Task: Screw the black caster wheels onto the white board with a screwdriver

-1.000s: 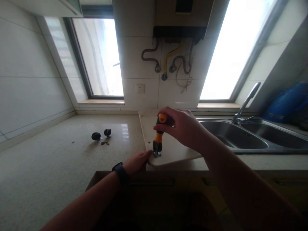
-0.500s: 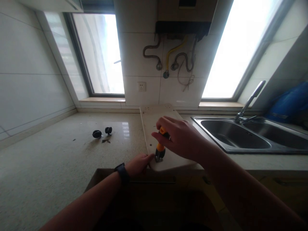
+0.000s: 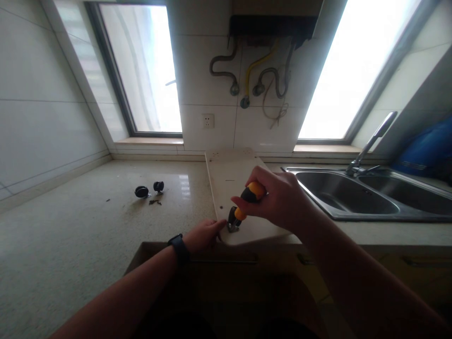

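Note:
My right hand (image 3: 273, 195) is wrapped round the yellow-and-black handle of a screwdriver (image 3: 253, 192). The screwdriver leans to the right, its tip down at the metal plate of a black caster wheel (image 3: 232, 215). That caster sits at the near left corner of a white board (image 3: 254, 230), which lies on the counter with its front end at the counter's edge. My left hand (image 3: 205, 235), with a dark watch on the wrist, grips this corner, thumb on top beside the caster and fingers partly hidden below.
Two loose casters (image 3: 141, 191) lie on the counter (image 3: 88, 226) to the left, with several small screws (image 3: 154, 202) near them. A double sink (image 3: 346, 193) with a faucet (image 3: 372, 143) is on the right. A socket (image 3: 208, 121) and pipes are on the back wall.
The screwdriver has gone from nearly upright to leaning right, and my right hand has shifted right with it. My left hand stays on the board's corner. The view has tilted slightly down.

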`<state>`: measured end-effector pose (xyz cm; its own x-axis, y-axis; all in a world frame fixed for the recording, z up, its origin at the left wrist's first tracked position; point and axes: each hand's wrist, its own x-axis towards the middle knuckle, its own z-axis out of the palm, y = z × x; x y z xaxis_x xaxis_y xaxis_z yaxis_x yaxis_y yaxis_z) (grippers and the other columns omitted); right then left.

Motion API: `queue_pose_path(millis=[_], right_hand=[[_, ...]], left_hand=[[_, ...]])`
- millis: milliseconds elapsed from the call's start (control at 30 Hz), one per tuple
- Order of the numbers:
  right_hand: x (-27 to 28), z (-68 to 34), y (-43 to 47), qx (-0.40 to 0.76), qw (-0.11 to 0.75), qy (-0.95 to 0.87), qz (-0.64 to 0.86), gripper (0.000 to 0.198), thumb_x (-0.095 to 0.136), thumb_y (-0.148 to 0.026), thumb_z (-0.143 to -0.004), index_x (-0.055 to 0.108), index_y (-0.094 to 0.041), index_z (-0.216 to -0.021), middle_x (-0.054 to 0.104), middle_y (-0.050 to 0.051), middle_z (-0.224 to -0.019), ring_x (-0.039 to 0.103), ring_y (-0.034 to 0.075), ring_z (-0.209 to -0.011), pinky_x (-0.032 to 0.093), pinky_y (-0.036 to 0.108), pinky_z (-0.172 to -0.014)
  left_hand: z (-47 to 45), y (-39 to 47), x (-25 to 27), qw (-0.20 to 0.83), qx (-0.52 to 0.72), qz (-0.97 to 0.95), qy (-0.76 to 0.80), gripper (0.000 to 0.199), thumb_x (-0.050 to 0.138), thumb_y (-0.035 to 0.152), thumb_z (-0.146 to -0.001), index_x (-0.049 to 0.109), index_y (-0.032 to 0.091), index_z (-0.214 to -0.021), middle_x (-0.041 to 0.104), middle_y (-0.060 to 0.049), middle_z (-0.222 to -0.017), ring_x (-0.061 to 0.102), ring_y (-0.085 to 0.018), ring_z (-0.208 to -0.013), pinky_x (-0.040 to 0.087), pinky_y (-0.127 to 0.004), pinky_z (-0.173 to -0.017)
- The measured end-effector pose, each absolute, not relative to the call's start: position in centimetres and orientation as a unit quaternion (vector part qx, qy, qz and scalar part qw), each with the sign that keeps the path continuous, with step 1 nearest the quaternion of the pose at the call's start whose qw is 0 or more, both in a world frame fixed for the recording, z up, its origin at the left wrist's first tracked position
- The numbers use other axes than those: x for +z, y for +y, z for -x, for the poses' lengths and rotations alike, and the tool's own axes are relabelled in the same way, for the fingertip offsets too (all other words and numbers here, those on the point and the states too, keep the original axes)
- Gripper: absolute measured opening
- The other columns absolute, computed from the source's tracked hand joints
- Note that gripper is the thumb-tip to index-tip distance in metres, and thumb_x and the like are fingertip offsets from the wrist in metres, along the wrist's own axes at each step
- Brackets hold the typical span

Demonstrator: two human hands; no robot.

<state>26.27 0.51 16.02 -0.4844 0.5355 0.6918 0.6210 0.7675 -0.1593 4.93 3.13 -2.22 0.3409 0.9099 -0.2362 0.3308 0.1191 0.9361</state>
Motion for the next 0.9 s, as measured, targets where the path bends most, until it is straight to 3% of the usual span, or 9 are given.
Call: queue_pose_path(millis=[100, 200, 300, 433, 567, 733, 900], right_hand=[[15.6, -25.6, 0.0, -0.101, 0.368, -0.848, 0.367, 0.04, 0.072, -0.05, -0.081, 0.043, -0.023, -0.073, 0.05, -0.006, -0.058, 0.039, 0.008, -0.049, 0.027, 0.026, -0.049], [16.1, -25.8, -0.7, -0.054, 0.316, -0.872, 0.37, 0.029, 0.06, -0.049, -0.092, 0.051, -0.022, -0.092, 0.062, 0.0, -0.073, 0.05, 0.012, -0.057, 0.032, 0.028, -0.055], [16.8, -26.7, -0.9, 0.073, 0.269, -0.908, 0.312, 0.038, 0.056, -0.035, -0.096, 0.043, -0.022, -0.13, 0.068, 0.01, -0.111, 0.065, 0.02, -0.09, 0.047, 0.032, -0.07], [17.3, -27.9, -0.2, 0.173, 0.23, -0.925, 0.247, 0.052, 0.055, -0.019, -0.094, 0.038, -0.027, -0.143, 0.059, 0.011, -0.138, 0.062, 0.022, -0.118, 0.052, 0.036, -0.092], [17.8, -27.9, 1.1, 0.192, 0.249, -0.912, 0.261, 0.052, 0.059, -0.022, -0.095, 0.043, -0.03, -0.144, 0.065, 0.008, -0.13, 0.065, 0.022, -0.114, 0.053, 0.038, -0.094], [19.0, -26.6, 2.0, 0.097, 0.259, -0.91, 0.309, 0.048, 0.071, -0.027, -0.089, 0.055, -0.027, -0.135, 0.072, 0.004, -0.107, 0.068, 0.02, -0.089, 0.052, 0.034, -0.078], [19.5, -24.8, 3.4, 0.002, 0.315, -0.875, 0.368, 0.051, 0.079, -0.052, -0.079, 0.062, -0.019, -0.113, 0.068, 0.004, -0.085, 0.06, 0.018, -0.071, 0.044, 0.031, -0.063]], left_hand=[[-4.9, 3.1, -2.1, 0.548, 0.252, -0.615, 0.508, 0.067, 0.047, 0.08, -0.086, 0.062, 0.016, -0.071, 0.052, 0.001, -0.052, 0.045, -0.013, -0.047, 0.03, -0.027, -0.046], [-4.9, 3.1, -2.0, 0.551, 0.248, -0.62, 0.5, 0.068, 0.046, 0.081, -0.085, 0.062, 0.017, -0.071, 0.052, 0.002, -0.052, 0.045, -0.013, -0.046, 0.031, -0.027, -0.047], [-4.8, 3.1, -1.8, 0.553, 0.254, -0.621, 0.494, 0.068, 0.044, 0.081, -0.086, 0.06, 0.017, -0.069, 0.052, 0.002, -0.051, 0.044, -0.012, -0.046, 0.031, -0.026, -0.048], [-4.8, 3.2, -1.3, 0.558, 0.266, -0.613, 0.493, 0.068, 0.045, 0.082, -0.085, 0.061, 0.017, -0.074, 0.051, 0.003, -0.051, 0.045, -0.012, -0.045, 0.031, -0.026, -0.047], [-4.8, 3.2, -1.0, 0.562, 0.279, -0.602, 0.494, 0.067, 0.047, 0.081, -0.085, 0.062, 0.016, -0.083, 0.052, 0.004, -0.055, 0.046, -0.012, -0.046, 0.034, -0.026, -0.048], [-5.0, 3.3, -1.1, 0.559, 0.298, -0.592, 0.499, 0.066, 0.048, 0.082, -0.084, 0.059, 0.017, -0.078, 0.051, 0.004, -0.052, 0.045, -0.012, -0.045, 0.035, -0.027, -0.048], [-5.3, 3.4, -1.1, 0.548, 0.33, -0.585, 0.499, 0.066, 0.043, 0.081, -0.087, 0.057, 0.018, -0.071, 0.05, 0.004, -0.049, 0.043, -0.011, -0.043, 0.032, -0.026, -0.047]])
